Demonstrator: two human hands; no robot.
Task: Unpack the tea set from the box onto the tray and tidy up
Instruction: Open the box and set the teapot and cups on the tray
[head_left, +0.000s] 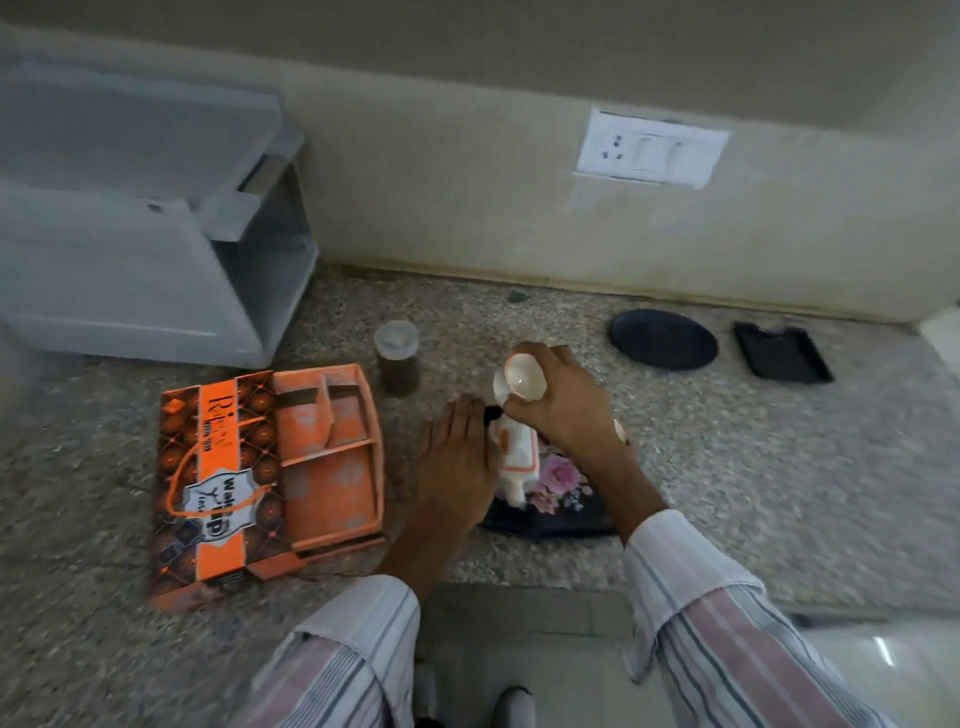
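Near the middle of the frame, my right hand (558, 402) is closed around a small white cup with an orange rim (523, 382), holding it up above the dark tray with pink flowers painted on it (563, 486). The cup is tipped so its open mouth faces me. Just under it, on the tray, lie more white and orange tea pieces (517, 454), but they are blurry and I cannot tell how many there are. My left hand (460, 467) is open and flat, with its fingers resting by the left edge of the tray and close to those pieces; it is not gripping anything. To the left of the frame sits the orange cardboard box with its patterned lid folded open (270, 467), and its slots look empty, so I think most of the set is already out. I think my next job is to set this cup down. It could go wrong if I let go too early, because the cup would drop on the other pieces and chip them. The cup could also roll if I put it down tilted. My left hand could bump the pieces off the tray edge onto the speckled stone counter (727, 467).
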